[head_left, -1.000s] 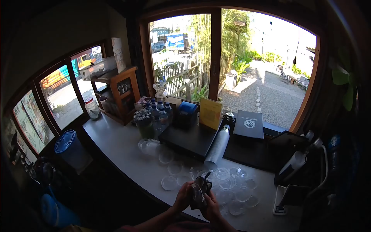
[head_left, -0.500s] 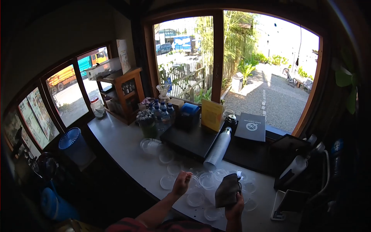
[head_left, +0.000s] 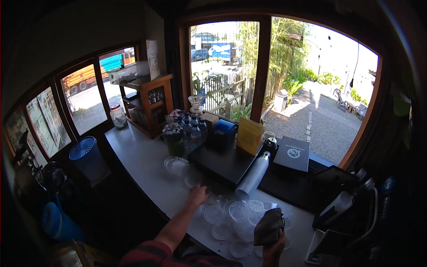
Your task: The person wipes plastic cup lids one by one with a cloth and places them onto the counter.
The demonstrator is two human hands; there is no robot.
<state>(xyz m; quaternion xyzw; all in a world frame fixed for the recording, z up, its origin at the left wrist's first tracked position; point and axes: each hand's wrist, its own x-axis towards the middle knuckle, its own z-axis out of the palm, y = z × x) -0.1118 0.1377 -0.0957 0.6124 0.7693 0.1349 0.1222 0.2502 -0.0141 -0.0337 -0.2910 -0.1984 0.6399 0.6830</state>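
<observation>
In my right hand (head_left: 276,247) is a dark drawstring pouch (head_left: 268,227), held upright by its side with the cord hanging at the right edge. My left hand (head_left: 199,196) reaches over the counter's left part, its fingers curled down among clear round plastic lids; whatever they hold is hidden. A single lid (head_left: 192,178) lies just beyond that hand. Many more clear lids (head_left: 238,211) spread across the counter between both hands, some overlapping. Behind them lies a long pale stack of cups (head_left: 253,175), tilted against a black board.
Clear cups (head_left: 177,166) lie at the left near several water bottles (head_left: 194,131). A yellow sign (head_left: 249,135) and a dark menu book (head_left: 292,153) stand at the back. To the right is a dark tablet-like stand (head_left: 331,247). A blue-lidded bin (head_left: 83,149) stands left of the counter.
My left hand has moved away from me and to the left, to the lids there. My right hand still holds the pouch, slightly further right. The view has shifted a little.
</observation>
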